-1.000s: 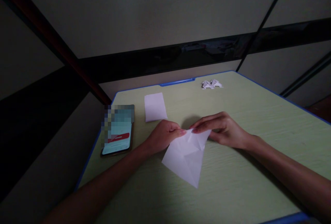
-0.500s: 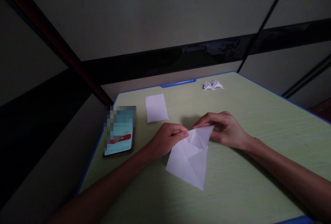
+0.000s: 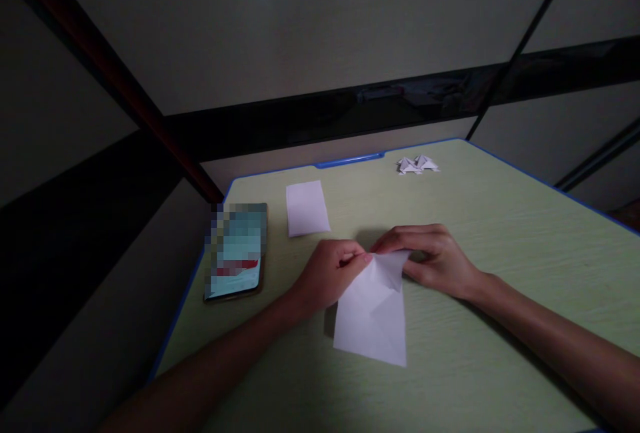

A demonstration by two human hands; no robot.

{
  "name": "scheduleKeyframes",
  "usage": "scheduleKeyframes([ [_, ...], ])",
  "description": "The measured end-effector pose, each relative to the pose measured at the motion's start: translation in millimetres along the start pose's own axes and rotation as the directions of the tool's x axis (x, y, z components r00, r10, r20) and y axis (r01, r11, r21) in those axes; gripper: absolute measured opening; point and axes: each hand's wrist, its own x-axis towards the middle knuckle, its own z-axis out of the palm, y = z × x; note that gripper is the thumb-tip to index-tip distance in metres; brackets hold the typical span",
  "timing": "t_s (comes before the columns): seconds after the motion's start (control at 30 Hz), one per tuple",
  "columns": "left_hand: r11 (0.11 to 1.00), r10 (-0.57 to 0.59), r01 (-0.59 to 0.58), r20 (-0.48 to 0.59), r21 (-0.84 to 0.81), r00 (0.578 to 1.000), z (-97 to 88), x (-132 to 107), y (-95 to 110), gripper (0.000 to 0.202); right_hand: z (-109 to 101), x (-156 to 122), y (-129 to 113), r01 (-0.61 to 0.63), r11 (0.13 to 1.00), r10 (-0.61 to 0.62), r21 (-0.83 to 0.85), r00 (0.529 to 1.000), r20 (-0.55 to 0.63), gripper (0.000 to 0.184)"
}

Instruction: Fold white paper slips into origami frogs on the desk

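Observation:
A white, creased sheet of paper [image 3: 373, 316] is held between my two hands above the table, its lower edge toward me. My left hand [image 3: 333, 273] pinches its top left edge between thumb and bent fingers. At the top right, my right hand [image 3: 433, 259] grips the sheet, with the index finger along the far edge and the thumb partly hidden beneath. Folds run diagonally through the upper part of the paper, near the fingertips.
A phone [image 3: 240, 278] with a lit screen lies at the table's left edge. Beyond my left hand rests a stack of white paper [image 3: 307, 209]. Two folded paper figures [image 3: 417, 165] sit at the back of the pale green table [image 3: 505, 219], near a blue strip [image 3: 350, 161].
The paper's upper part has been drawn together at my fingertips, and its lower part now hangs squarer. My left hand has shifted slightly right. The whole view has moved a little.

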Motion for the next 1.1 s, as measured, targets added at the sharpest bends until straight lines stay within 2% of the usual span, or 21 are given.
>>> scheduleKeyframes([
  [0.13,0.999,0.025,-0.024,-0.031,0.046,0.999,1.5,-0.4,-0.8,0.029,-0.2,-0.6,1.1,-0.024,1.0,0.024,-0.015,1.0,-0.009,0.02],
  [0.33,0.999,0.031,-0.031,0.009,-0.042,0.999,1.3,0.3,-2.5,0.02,-1.8,0.3,0.9,-0.036,0.999,0.038,0.021,0.998,-0.059,0.02],
  [0.53,0.999,0.036,-0.036,0.01,-0.025,0.999,2.0,-0.5,-2.8,0.022,-0.5,2.0,2.1,0.003,0.999,-0.003,0.043,1.0,0.0,0.02],
  [0.7,0.998,0.058,-0.057,-0.032,0.025,0.998,3.8,-0.7,-0.5,0.024,1.2,1.8,1.4,0.026,0.999,-0.027,0.037,1.0,0.015,0.018],
  [0.83,0.999,0.04,-0.04,-0.04,0.006,0.998,2.9,0.8,-1.7,0.024,2.1,3.3,-0.7,-0.087,0.996,0.086,-0.012,0.996,-0.036,0.015],
  [0.97,0.999,-0.023,0.024,0.007,-0.047,1.0,-0.1,1.7,-3.3,0.019,0.7,4.8,-0.8,-0.225,0.974,0.219,-0.035,0.968,-0.123,0.013],
  [1.03,0.996,-0.061,0.062,0.018,-0.063,0.998,-0.9,1.6,-4.0,0.018,-0.5,4.9,0.4,-0.246,0.969,0.248,0.033,0.961,-0.121,0.013],
  [1.1,0.994,-0.085,0.086,0.016,-0.069,0.996,-1.1,1.4,-4.8,0.017,-1.4,4.8,2.2,-0.251,0.953,0.265,0.17,0.962,-0.064,0.016],
])
